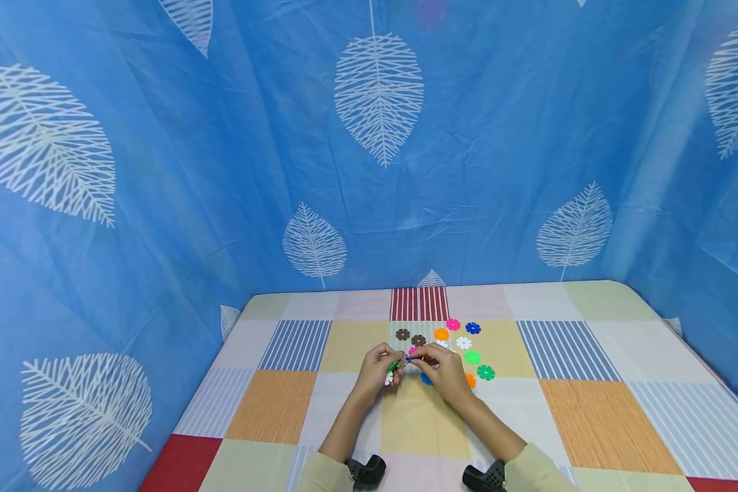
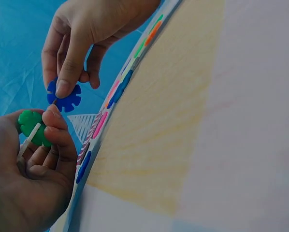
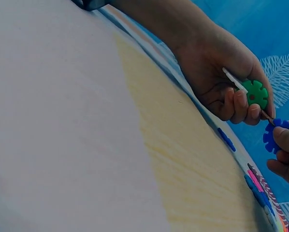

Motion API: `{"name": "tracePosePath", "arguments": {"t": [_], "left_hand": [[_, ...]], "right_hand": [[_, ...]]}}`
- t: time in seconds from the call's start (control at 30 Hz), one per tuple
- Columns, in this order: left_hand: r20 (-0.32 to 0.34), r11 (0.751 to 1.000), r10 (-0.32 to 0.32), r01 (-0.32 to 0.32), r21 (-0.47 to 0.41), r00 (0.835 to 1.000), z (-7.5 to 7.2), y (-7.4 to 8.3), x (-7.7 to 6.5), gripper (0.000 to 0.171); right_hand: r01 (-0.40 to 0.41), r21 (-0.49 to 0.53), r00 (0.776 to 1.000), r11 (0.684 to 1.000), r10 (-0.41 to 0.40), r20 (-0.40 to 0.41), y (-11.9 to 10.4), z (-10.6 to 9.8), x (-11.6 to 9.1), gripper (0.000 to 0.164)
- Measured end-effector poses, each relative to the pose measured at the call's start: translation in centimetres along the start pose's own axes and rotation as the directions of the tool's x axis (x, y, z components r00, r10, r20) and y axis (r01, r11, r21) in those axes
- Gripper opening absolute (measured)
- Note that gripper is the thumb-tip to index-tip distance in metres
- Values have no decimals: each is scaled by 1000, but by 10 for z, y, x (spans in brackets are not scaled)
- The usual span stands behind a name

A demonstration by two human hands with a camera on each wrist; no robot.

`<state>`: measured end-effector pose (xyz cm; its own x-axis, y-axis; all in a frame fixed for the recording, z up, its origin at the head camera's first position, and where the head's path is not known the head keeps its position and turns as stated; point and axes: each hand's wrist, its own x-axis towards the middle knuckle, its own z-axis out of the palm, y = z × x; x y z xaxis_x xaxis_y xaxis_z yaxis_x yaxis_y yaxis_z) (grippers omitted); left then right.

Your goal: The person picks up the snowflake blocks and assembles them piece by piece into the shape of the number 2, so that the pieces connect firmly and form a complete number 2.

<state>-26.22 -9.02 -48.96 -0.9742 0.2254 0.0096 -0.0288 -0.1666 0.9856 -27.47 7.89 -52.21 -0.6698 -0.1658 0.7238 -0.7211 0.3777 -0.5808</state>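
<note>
My left hand (image 1: 374, 374) grips a small cluster of notched plastic discs slotted together. A green disc (image 2: 27, 120) faces outward in the left wrist view, with a white disc (image 2: 30, 139) standing edge-on across it. The thin edge of a brown disc (image 3: 266, 116) pokes out from the fingertips in the right wrist view. Between thumb and fingers, my right hand (image 1: 447, 374) pinches a blue notched disc (image 2: 70, 100). Its rim meets the brown edge, and both hands are close together above the table. Curled fingers hide part of the cluster.
Loose notched discs lie flat beyond and right of the hands, among them a brown disc (image 1: 402, 334), a pink disc (image 1: 453, 324), a white disc (image 1: 464, 343) and a green disc (image 1: 486, 372). A patchwork cloth (image 1: 427, 424) covers the table; a blue leaf-print curtain (image 1: 467, 171) hangs behind.
</note>
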Motion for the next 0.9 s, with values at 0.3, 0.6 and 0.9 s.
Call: {"name": "tracePosePath", "arguments": {"t": [0.3, 0.6, 0.9], "left_hand": [[14, 1000, -7, 7, 23, 1000, 2, 1, -2, 18], [2, 998, -16, 16, 53, 1000, 1, 4, -3, 15], [-219, 998, 61, -61, 10, 974, -28, -8, 14, 25]], "right_hand": [[82, -20, 996, 996, -82, 26, -3, -4, -2, 14], [46, 17, 999, 999, -47, 8, -1, 0, -1, 16], [-128, -212, 986, 969, 148, 81, -3, 19, 4, 27]]}}
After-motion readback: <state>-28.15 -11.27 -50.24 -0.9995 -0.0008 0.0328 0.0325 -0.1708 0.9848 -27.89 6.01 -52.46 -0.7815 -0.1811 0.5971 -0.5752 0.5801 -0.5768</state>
